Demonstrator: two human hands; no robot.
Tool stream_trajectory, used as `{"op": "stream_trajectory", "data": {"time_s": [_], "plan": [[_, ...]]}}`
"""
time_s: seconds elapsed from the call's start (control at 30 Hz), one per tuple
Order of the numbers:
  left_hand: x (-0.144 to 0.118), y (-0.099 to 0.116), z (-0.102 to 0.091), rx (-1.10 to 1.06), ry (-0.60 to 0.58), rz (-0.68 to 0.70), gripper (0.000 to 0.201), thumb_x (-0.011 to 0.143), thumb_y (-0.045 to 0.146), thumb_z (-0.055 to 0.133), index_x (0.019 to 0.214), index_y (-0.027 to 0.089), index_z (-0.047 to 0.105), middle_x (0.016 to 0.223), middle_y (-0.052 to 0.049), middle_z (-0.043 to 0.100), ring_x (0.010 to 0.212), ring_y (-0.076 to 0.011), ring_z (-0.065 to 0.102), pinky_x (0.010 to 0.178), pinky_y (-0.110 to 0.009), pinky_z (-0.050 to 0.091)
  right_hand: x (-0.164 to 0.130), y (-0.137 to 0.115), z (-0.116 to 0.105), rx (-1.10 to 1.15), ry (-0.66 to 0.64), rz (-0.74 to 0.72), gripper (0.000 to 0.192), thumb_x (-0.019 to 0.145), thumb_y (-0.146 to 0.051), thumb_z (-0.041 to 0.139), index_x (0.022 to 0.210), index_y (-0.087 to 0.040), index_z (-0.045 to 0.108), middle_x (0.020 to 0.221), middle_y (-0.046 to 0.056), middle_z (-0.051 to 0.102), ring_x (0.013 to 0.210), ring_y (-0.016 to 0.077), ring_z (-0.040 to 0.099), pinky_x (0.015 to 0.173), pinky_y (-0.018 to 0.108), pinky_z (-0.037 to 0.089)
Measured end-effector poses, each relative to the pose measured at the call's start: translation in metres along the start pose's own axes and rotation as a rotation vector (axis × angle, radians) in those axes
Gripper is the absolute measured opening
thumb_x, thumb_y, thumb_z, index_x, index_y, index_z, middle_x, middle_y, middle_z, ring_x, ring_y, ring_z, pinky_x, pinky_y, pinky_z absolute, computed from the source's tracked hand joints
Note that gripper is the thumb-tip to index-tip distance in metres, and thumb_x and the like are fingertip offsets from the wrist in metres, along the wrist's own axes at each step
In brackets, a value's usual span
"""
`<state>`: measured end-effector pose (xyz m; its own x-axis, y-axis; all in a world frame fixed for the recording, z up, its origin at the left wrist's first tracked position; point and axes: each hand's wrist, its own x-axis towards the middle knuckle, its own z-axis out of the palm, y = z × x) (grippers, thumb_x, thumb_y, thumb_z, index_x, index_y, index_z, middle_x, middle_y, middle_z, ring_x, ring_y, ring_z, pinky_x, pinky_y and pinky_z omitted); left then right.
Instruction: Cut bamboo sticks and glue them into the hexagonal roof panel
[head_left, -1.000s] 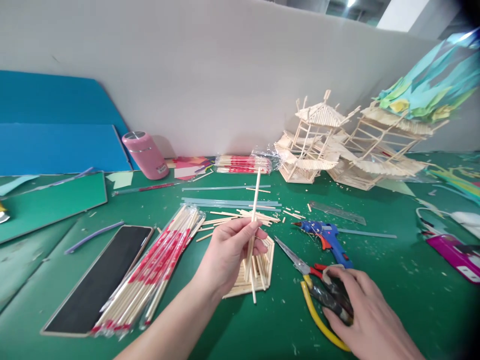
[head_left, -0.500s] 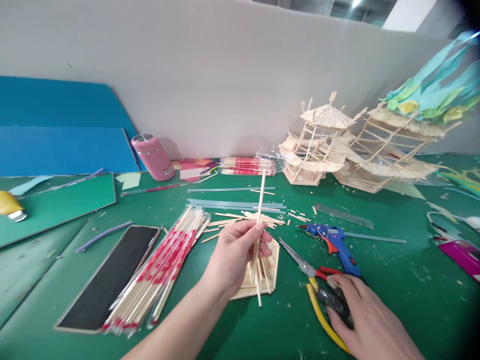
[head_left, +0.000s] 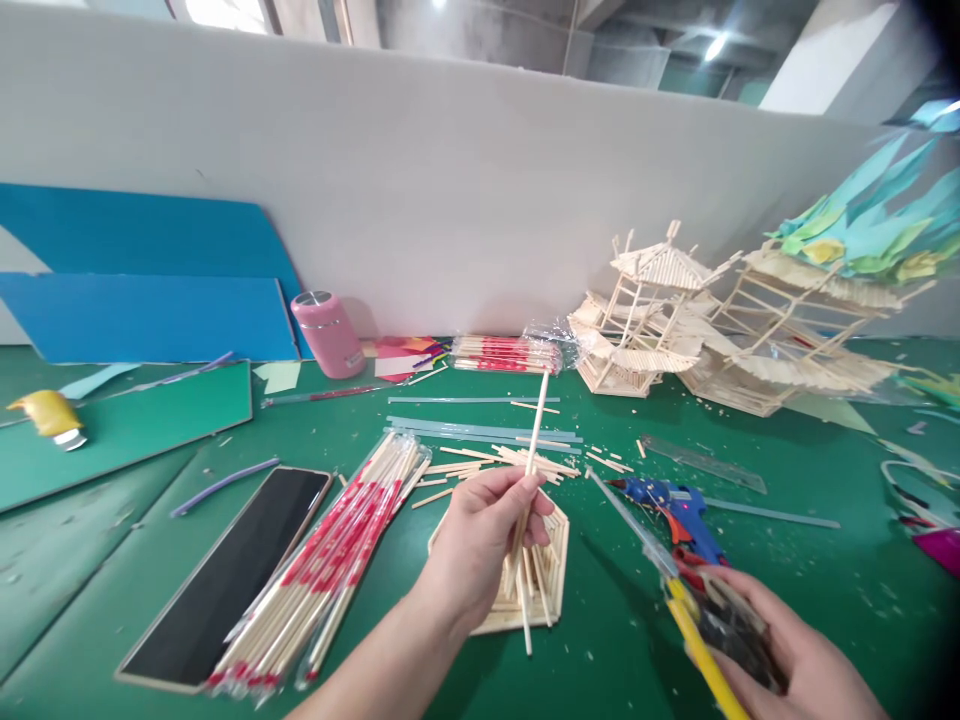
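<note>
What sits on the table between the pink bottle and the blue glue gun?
In the head view, between the pink bottle and the blue glue gun lie long glue sticks and loose cut wooden sticks.

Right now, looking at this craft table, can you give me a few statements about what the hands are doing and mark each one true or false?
1. The left hand holds a thin wooden stick pinched in its fingers. True.
2. The right hand rests empty on the table. False: it holds yellow-handled scissors, lifted, blades pointing up and to the left.
3. A flat hexagonal panel of sticks lies under the left hand. True.
4. The blue glue gun is in the left hand. False: it lies on the green table, behind the scissors.
5. The pink bottle lies on its side by the stick models. False: it stands near the blue boards, far to their left.
</note>
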<state>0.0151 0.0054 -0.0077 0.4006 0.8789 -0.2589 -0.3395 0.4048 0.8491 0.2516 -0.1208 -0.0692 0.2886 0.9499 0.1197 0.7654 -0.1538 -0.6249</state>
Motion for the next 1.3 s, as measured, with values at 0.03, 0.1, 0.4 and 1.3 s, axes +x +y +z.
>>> {"op": "stream_trajectory", "data": {"time_s": [0.03,0.1,0.4,1.3], "plan": [[0.000,0.000,0.000,-0.001,0.001,-0.006,0.019,0.074,0.028,0.058,0.066,0.011,0.062,0.062,-0.003,0.058,0.046,-0.0066,0.047,0.049,-0.020,0.032,0.003,-0.007,0.001,0.053,-0.076,0.012,0.037,0.069,-0.038,0.057,0.103,-0.022,0.053,0.092,0.004,0.070,0.079,0.0204,0.067,0.061,0.015,0.054],[0.000,0.000,0.001,-0.005,-0.004,-0.014,0.019,0.073,0.028,0.060,0.065,0.011,0.061,0.062,-0.003,0.058,0.047,-0.0070,0.048,0.049,-0.020,0.032,0.009,-0.021,0.002,0.105,-0.193,0.016,0.045,0.067,-0.036,0.060,0.108,-0.020,0.049,0.098,0.007,0.068,0.086,0.0222,0.065,0.065,0.017,0.054],[-0.003,0.003,0.001,-0.003,-0.068,-0.083,0.019,0.074,0.028,0.059,0.066,0.010,0.060,0.061,-0.003,0.058,0.046,-0.0072,0.050,0.048,-0.020,0.034,0.038,-0.062,-0.016,0.004,-0.394,-0.106,0.058,0.066,-0.032,0.059,0.121,-0.019,0.045,0.088,0.006,0.068,0.073,0.0224,0.065,0.058,0.022,0.052],[0.000,-0.010,0.002,-0.009,-0.145,-0.250,0.016,0.071,0.022,0.062,0.063,0.009,0.057,0.054,-0.001,0.058,0.044,-0.0078,0.056,0.043,-0.018,0.037,0.047,-0.085,-0.034,0.305,-0.864,0.345,0.034,0.068,-0.031,0.057,0.101,-0.026,0.054,0.058,-0.006,0.042,0.050,0.0083,0.034,0.049,0.016,0.035]]}}
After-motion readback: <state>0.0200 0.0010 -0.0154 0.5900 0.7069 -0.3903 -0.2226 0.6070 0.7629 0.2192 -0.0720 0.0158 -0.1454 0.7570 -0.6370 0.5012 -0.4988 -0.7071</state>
